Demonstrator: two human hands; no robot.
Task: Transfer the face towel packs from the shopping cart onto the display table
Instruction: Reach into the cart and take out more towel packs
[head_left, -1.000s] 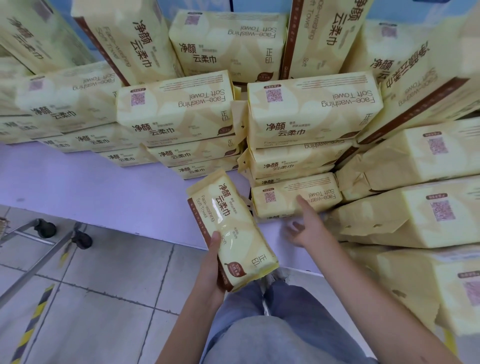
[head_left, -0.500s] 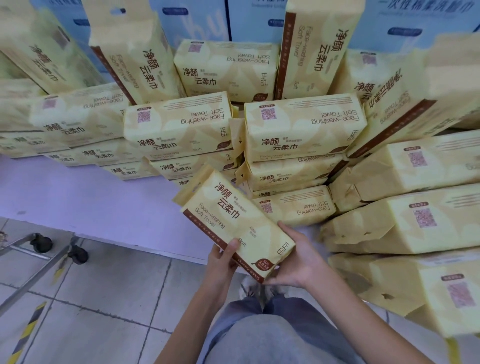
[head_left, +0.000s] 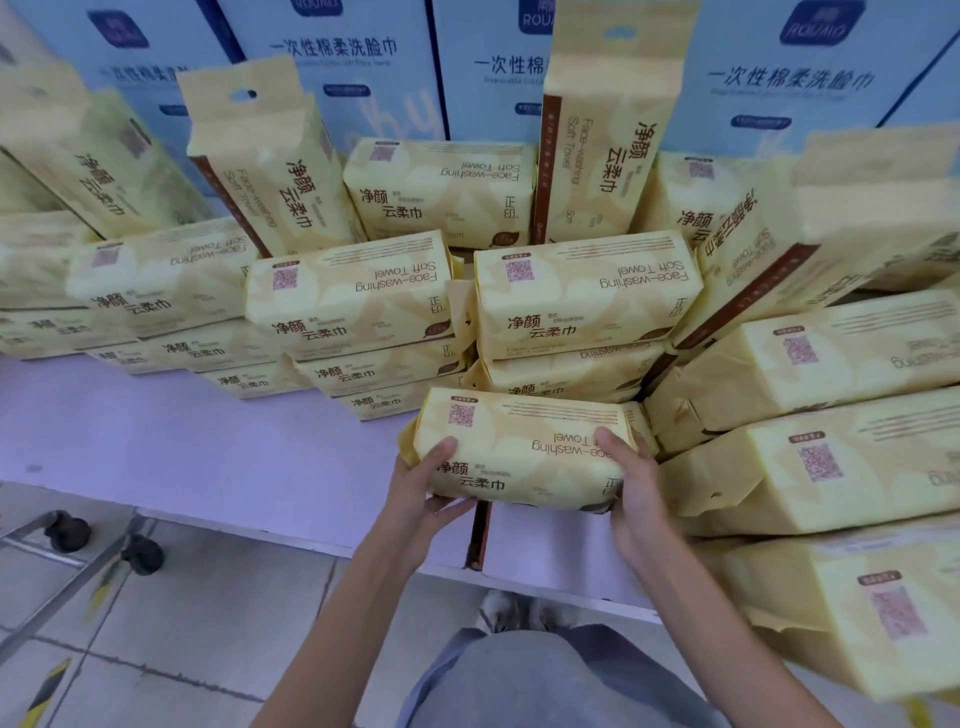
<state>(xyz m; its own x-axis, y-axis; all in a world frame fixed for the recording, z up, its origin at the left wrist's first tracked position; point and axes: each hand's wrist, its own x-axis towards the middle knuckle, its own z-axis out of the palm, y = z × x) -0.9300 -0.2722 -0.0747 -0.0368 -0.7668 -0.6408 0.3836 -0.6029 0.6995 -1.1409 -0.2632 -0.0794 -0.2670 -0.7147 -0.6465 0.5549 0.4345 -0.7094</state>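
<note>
Packs (head_left: 587, 296) are lying stacked across the table (head_left: 156, 441), filling its back and right side. One pack (head_left: 524, 447) is hanging over the table's front edge, just before the middle stack (head_left: 571, 374), its long axis running left to right. Left hand (head_left: 421, 488) is gripping its left end, right hand (head_left: 631, 483) its right end, thumbs on top. Both hands are sitting equally near, so the set-down is probably lying straight ahead. Whether anything is touching it beneath cannot be told.

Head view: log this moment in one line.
left hand grips towel pack left end | right hand grips right end | towel pack level, before centre stack | display table holds many packs
</note>
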